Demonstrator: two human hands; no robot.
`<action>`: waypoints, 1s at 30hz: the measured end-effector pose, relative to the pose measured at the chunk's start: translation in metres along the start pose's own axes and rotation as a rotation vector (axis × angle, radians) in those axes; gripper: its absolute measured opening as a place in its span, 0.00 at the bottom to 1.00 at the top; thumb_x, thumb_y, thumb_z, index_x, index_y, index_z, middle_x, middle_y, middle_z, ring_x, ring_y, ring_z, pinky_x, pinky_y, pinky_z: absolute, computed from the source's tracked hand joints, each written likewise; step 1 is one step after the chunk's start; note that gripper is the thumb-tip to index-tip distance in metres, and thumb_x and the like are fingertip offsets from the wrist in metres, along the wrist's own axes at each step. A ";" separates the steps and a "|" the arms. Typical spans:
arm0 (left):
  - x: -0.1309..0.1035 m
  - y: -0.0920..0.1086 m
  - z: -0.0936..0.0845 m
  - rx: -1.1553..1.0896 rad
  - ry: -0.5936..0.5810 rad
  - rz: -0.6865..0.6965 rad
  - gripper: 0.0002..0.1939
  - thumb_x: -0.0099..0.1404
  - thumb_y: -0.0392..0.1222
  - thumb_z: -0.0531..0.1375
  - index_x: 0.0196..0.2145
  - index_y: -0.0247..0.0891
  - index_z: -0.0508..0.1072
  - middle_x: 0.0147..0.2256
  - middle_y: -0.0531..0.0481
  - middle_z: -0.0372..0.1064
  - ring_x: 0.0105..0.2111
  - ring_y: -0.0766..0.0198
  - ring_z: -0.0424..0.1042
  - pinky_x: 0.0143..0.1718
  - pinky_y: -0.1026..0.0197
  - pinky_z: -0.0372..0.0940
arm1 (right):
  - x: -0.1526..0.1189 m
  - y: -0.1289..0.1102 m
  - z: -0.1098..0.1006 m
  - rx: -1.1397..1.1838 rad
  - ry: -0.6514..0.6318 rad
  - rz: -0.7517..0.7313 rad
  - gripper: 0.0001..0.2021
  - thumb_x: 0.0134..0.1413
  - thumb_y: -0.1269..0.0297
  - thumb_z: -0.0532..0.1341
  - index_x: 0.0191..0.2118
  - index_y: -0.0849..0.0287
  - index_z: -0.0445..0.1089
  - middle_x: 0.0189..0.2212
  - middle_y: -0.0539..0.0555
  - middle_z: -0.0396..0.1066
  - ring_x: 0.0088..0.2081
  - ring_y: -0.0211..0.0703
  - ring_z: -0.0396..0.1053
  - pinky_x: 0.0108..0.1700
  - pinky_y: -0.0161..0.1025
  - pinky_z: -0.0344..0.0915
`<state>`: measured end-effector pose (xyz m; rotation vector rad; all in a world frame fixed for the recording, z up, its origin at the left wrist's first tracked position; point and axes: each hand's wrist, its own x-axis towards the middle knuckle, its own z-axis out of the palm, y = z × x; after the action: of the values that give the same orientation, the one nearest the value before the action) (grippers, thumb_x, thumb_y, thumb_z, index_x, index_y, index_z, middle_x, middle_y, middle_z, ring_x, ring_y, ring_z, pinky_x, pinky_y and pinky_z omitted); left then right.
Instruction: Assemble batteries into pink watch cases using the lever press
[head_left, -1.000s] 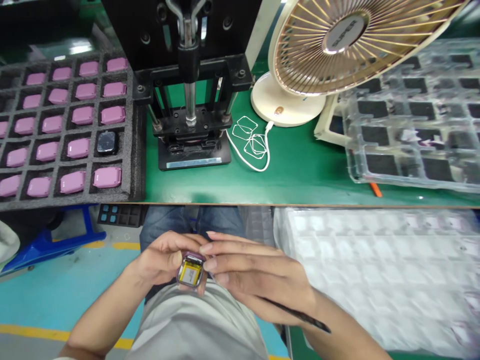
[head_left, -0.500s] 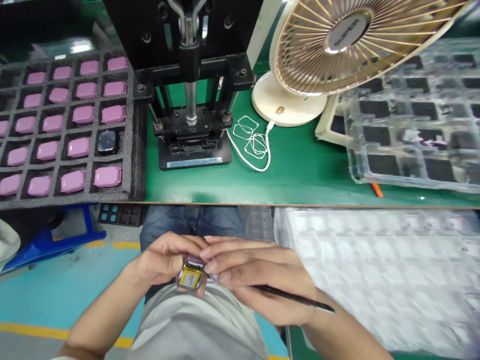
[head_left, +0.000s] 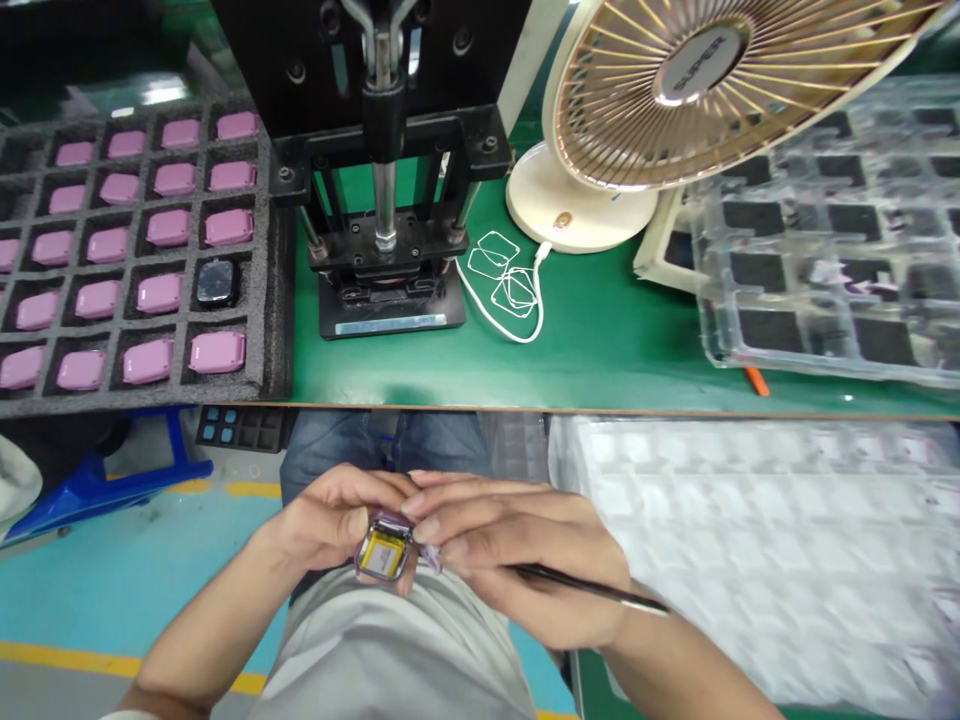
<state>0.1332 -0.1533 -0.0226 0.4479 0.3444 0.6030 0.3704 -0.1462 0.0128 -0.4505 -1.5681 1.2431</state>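
Bare forearms, a grey shirt [head_left: 390, 650] and blue jeans [head_left: 337, 445].

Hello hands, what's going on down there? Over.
Left hand grips small purple case, yellow part showing. Right hand touches case, holds thin black tool. Nothing between them.

I see a green workbench [head_left: 600, 350] spanning twelve o'clock. Teal floor [head_left: 112, 580] with a yellow stripe [head_left: 45, 660] at eight o'clock; blue frame [head_left: 97, 480] at nine. Bright, even light.
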 end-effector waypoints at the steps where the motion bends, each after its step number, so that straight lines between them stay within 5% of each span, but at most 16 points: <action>1: 0.000 0.000 0.000 0.004 0.003 -0.006 0.20 0.65 0.53 0.71 0.48 0.36 0.86 0.45 0.36 0.75 0.31 0.53 0.82 0.21 0.66 0.67 | 0.000 0.000 0.000 -0.006 -0.003 0.001 0.15 0.63 0.82 0.66 0.53 0.63 0.77 0.47 0.64 0.83 0.53 0.52 0.81 0.62 0.57 0.76; 12: -0.004 0.001 -0.002 0.036 -0.016 0.032 0.18 0.68 0.49 0.68 0.51 0.37 0.85 0.55 0.32 0.74 0.35 0.51 0.84 0.34 0.57 0.76 | 0.002 -0.002 -0.002 -0.078 -0.052 -0.043 0.14 0.63 0.81 0.67 0.52 0.66 0.77 0.46 0.65 0.83 0.54 0.54 0.81 0.63 0.57 0.76; 18: -0.003 0.002 -0.004 0.016 0.011 0.033 0.19 0.68 0.50 0.69 0.50 0.35 0.85 0.55 0.31 0.74 0.33 0.52 0.84 0.28 0.61 0.74 | -0.007 0.005 0.000 -0.184 -0.087 -0.048 0.14 0.67 0.74 0.68 0.56 0.62 0.76 0.51 0.60 0.82 0.60 0.54 0.77 0.68 0.58 0.71; 30: -0.001 0.004 0.000 0.018 -0.010 0.030 0.18 0.67 0.50 0.69 0.50 0.37 0.85 0.54 0.32 0.76 0.34 0.52 0.84 0.32 0.58 0.75 | -0.001 0.000 0.001 -0.063 -0.014 -0.026 0.17 0.63 0.82 0.67 0.55 0.63 0.76 0.48 0.63 0.83 0.55 0.54 0.80 0.63 0.59 0.75</action>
<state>0.1309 -0.1511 -0.0202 0.4737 0.3340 0.6266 0.3697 -0.1473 0.0125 -0.4608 -1.6237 1.1823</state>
